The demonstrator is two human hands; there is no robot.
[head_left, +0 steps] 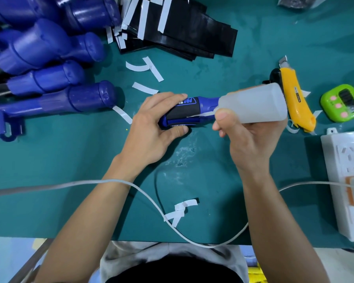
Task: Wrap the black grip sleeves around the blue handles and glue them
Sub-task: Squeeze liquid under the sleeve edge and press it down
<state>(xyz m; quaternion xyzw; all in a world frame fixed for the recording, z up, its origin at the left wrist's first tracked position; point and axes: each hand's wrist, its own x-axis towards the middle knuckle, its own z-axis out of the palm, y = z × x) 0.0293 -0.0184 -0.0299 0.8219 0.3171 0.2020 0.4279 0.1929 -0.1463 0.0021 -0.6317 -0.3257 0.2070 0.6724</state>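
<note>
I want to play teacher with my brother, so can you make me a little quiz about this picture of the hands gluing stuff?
1. True or false: the left hand grips a blue handle wearing a black grip sleeve.
2. The right hand holds: A scissors, B a squeeze bottle, C a hammer?
3. What colour is the utility knife?
Key: 1 true; 2 B; 3 yellow.

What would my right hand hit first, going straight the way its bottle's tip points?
The right hand with its bottle would likely meet the blue handle first, near the black grip sleeve.
</note>
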